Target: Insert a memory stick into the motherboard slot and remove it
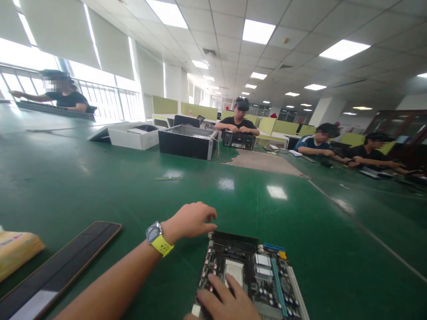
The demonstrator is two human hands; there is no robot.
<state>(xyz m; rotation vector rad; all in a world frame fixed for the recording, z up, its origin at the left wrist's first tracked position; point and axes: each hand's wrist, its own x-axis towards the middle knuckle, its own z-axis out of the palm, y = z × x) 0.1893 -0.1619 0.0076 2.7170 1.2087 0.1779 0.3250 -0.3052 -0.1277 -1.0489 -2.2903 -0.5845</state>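
Note:
A computer motherboard (248,289) lies on the green tabletop in front of me, running out of the bottom of the view. My left hand (191,218), wearing a watch (154,232) with a yellow-green strap, hovers by the board's far left corner. Its thumb and curled forefinger stand apart with nothing visible between them. Dark memory slots (235,242) run along that far edge. My right hand (230,300) rests on the board's near left part with fingers spread, beside the square metal processor socket (234,270). Its palm is cut off by the frame.
A long dark panel (66,264) and a yellow soft pack (16,251) lie at left. A thin rod (169,179) lies farther out. Beyond stand an open computer case (187,144) and a white box (133,135). Several people sit around the table, one handling a black unit (239,140).

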